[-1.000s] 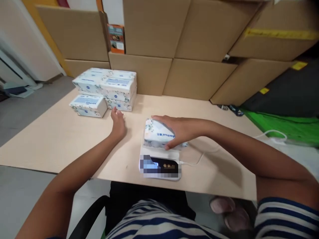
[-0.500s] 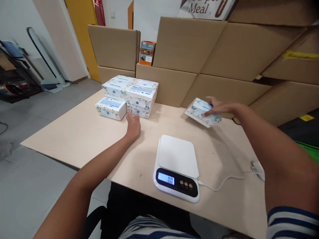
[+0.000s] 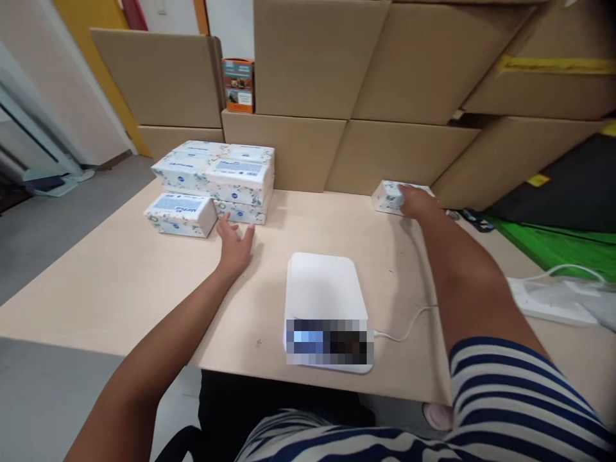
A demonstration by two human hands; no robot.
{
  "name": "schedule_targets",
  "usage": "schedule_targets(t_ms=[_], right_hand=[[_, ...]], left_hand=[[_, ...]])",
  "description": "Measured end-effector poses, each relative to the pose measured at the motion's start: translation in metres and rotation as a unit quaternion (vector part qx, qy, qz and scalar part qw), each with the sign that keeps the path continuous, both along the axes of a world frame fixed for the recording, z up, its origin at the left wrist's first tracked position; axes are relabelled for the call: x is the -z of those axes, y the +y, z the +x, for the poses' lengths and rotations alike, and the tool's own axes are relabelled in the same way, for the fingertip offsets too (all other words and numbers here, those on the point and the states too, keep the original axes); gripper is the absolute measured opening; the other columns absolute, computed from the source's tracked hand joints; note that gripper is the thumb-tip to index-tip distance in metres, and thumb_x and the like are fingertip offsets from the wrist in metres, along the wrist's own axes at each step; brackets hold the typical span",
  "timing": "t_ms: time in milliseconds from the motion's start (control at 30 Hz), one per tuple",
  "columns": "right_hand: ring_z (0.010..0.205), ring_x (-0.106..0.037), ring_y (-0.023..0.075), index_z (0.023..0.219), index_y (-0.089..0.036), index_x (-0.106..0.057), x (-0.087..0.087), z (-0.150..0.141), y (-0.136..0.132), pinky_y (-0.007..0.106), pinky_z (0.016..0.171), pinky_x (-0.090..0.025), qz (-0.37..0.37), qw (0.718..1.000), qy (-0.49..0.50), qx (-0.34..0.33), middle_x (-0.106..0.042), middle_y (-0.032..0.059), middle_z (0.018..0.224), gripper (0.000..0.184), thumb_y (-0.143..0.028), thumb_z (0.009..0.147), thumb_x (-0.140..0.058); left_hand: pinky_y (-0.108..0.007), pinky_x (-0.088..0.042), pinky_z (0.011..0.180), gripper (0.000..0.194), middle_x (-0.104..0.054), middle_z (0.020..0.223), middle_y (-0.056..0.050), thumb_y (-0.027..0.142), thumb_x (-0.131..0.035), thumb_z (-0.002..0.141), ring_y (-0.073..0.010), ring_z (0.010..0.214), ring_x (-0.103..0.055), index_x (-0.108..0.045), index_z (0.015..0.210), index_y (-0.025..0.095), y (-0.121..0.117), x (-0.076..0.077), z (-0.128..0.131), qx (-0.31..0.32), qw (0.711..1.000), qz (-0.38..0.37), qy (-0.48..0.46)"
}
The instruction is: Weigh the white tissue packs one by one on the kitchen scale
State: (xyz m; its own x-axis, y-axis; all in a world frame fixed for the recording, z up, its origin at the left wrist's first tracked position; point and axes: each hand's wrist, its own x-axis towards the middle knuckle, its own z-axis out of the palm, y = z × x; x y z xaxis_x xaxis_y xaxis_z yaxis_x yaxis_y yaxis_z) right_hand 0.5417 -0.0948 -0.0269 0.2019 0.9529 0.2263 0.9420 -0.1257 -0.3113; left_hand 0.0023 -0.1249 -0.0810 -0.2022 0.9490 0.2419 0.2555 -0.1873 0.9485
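My right hand grips a white tissue pack with a leafy print, at the back right of the table against the cardboard boxes. On the left, my left hand rests near the tabletop with fingers apart and nothing in them. Just beyond it stands a stack of tissue packs, two layers high. One single tissue pack sits in front of the stack's left side. Between my arms lies a white kitchen scale; its display is blurred out.
Large cardboard boxes form a wall along the table's back edge, with a small orange box on a ledge. A white cable runs right from the scale. A white power strip and green material are at the right.
My right hand has carried the tissue pack back and right, setting it down by the boxes. The left hand stays beside the stack. The view has shifted to the right.
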Motion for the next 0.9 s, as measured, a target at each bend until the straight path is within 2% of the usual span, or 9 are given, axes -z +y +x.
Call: schedule_targets(t_ms=[100,167,300,400,600,900], right_hand=[[0.133,-0.071,0.0272,0.146,-0.022,-0.069,0.012,-0.010,-0.001,0.052,0.114,-0.064,0.007,0.995,-0.041,0.094,-0.069,0.0128,0.154,0.044,-0.045,0.109,-0.074],[0.138,-0.069,0.0300,0.150,-0.020,-0.067,0.013,-0.016,-0.001,0.056,0.117,-0.063,-0.002,0.991,-0.062,0.119,-0.067,0.0133,0.156,0.050,-0.044,0.107,-0.076],[0.146,-0.066,0.0318,0.152,-0.022,-0.067,0.006,-0.021,0.000,0.060,0.123,-0.058,-0.032,0.988,-0.096,0.120,-0.064,0.0135,0.162,0.050,-0.042,0.107,-0.076],[0.143,-0.068,0.0308,0.151,-0.021,-0.068,0.003,-0.022,0.002,0.059,0.121,-0.060,-0.043,0.985,-0.119,0.116,-0.066,0.0133,0.160,0.049,-0.043,0.108,-0.076],[0.137,-0.070,0.0284,0.148,-0.022,-0.068,0.005,-0.021,0.005,0.054,0.116,-0.063,-0.054,0.980,-0.150,0.123,-0.067,0.0130,0.156,0.046,-0.044,0.108,-0.074],[0.134,-0.071,0.0278,0.147,-0.021,-0.069,0.005,-0.026,0.009,0.053,0.113,-0.065,-0.056,0.979,-0.154,0.124,-0.069,0.0128,0.153,0.046,-0.045,0.108,-0.075]], left_hand=[[-0.054,-0.055,0.127,0.079,-0.033,0.174,-0.021,0.042,-0.081,0.095,-0.0345,0.148,-0.058,-0.042,0.163,0.027,0.002,0.000,-0.002,0.003,1.000,-0.005,0.006],[-0.052,-0.055,0.126,0.078,-0.032,0.175,-0.019,0.039,-0.078,0.096,-0.0323,0.148,-0.058,-0.041,0.164,0.027,0.001,-0.001,-0.003,0.007,1.000,-0.008,0.011],[-0.052,-0.054,0.125,0.074,-0.031,0.174,-0.021,0.033,-0.075,0.096,-0.0319,0.147,-0.060,-0.042,0.162,0.024,0.000,-0.004,-0.002,-0.002,1.000,-0.014,0.026],[-0.053,-0.054,0.126,0.073,-0.034,0.172,-0.022,0.029,-0.075,0.096,-0.0320,0.144,-0.061,-0.043,0.161,0.021,0.000,-0.005,-0.002,-0.006,0.999,-0.022,0.034],[-0.051,-0.057,0.122,0.068,-0.034,0.172,-0.020,0.028,-0.074,0.096,-0.0299,0.140,-0.062,-0.045,0.158,0.023,0.002,-0.001,-0.003,-0.005,0.999,-0.008,0.037],[-0.053,-0.054,0.127,0.064,-0.036,0.168,-0.021,0.025,-0.074,0.096,-0.0297,0.135,-0.065,-0.049,0.154,0.020,-0.001,-0.001,0.001,0.001,0.999,0.000,0.051]])
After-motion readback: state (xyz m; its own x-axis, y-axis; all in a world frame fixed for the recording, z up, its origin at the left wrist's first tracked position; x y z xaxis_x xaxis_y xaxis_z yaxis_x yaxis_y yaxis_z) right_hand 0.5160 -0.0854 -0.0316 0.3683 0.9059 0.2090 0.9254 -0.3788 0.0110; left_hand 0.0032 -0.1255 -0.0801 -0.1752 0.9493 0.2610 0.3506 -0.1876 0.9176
